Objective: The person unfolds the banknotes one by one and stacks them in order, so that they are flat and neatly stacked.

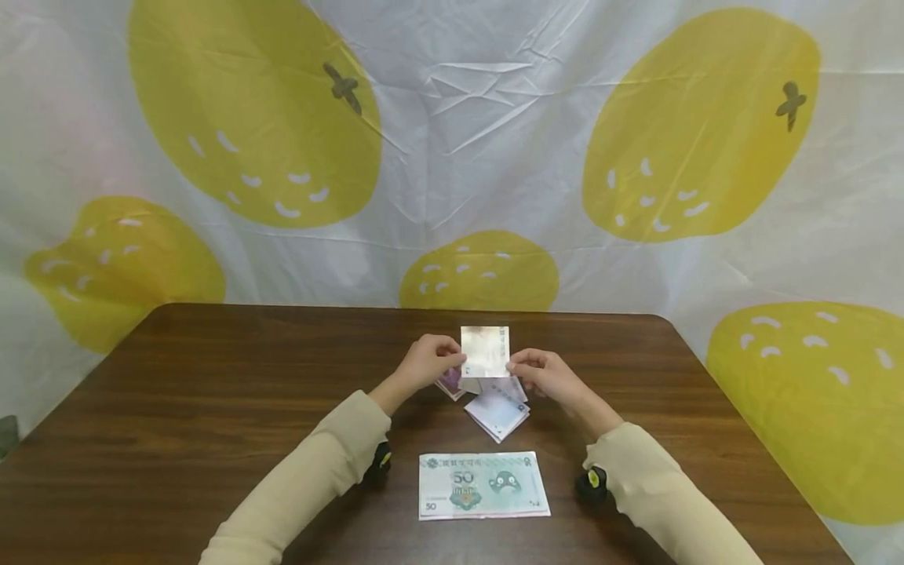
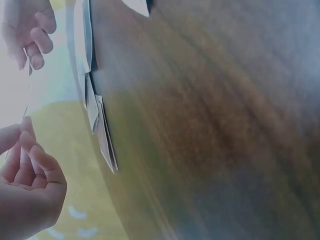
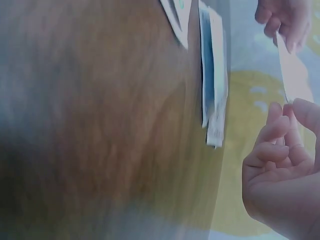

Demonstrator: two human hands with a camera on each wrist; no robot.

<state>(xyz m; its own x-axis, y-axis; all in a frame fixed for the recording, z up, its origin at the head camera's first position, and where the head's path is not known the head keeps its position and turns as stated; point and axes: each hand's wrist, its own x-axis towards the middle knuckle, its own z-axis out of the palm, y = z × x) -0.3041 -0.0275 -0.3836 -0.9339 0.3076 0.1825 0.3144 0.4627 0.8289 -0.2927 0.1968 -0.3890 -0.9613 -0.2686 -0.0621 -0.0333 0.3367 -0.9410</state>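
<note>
A squarish pale yellowish banknote [image 1: 485,351], possibly folded, is held up above the far part of the table. My left hand [image 1: 428,361] pinches its left edge between thumb and fingers. At its lower right corner, my right hand [image 1: 549,377] pinches it the same way. In the right wrist view the note [image 3: 291,70] appears nearly edge-on between both hands. Beneath lies a loose group of folded notes: a bluish-white one [image 1: 497,413] in front and a purple-pink one [image 1: 449,382] at the left, partly hidden by the held note and left hand.
Nearer me, a green 50 note [image 1: 484,485] with a cartoon face lies flat, another sheet's edge showing under it. The brown wooden table [image 1: 282,377] ends at a hanging white cloth [image 1: 480,157] printed with yellow fruit. Black bands circle both wrists.
</note>
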